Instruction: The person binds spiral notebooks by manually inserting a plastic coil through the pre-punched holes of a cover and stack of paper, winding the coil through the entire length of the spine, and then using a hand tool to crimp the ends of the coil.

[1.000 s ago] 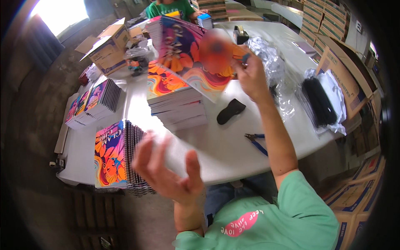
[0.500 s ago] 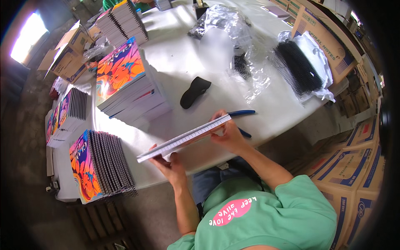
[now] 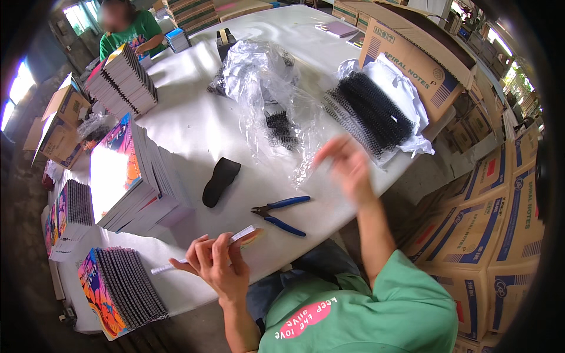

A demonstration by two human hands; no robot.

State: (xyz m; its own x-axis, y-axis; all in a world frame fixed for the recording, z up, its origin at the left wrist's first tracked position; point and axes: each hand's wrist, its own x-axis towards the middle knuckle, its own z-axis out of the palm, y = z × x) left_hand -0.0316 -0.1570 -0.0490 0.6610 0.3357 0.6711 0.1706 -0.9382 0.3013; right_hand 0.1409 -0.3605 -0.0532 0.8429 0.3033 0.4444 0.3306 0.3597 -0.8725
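Note:
My left hand [image 3: 220, 265] grips a thin notebook [image 3: 244, 235], tilted so that mostly its page edge shows; the fingers cover much of it. My right hand [image 3: 347, 170], blurred by motion, is raised over the table's right side with its fingers apart and nothing visible in them. Beyond it lies a bundle of black spiral binding coils [image 3: 376, 112] on white wrapping. Blue-handled cutting pliers [image 3: 282, 215] rest on the table between my hands, jaws to the left. A dark, elongated object [image 3: 221, 182] lies behind them.
Tall stacks of colourful notebooks [image 3: 141, 182] and spiral-bound notebooks [image 3: 123, 288] stand at the left. Clear plastic wrap [image 3: 259, 76] covers more coils mid-table. Cartons [image 3: 412, 70] rise at the right. Across the table a person in green [image 3: 138, 35] works beside another stack.
My right hand has let go of the notebook and moved right, toward the coils. The left hand keeps the notebook, now lower. The view has shifted, uncovering the pliers and the person opposite.

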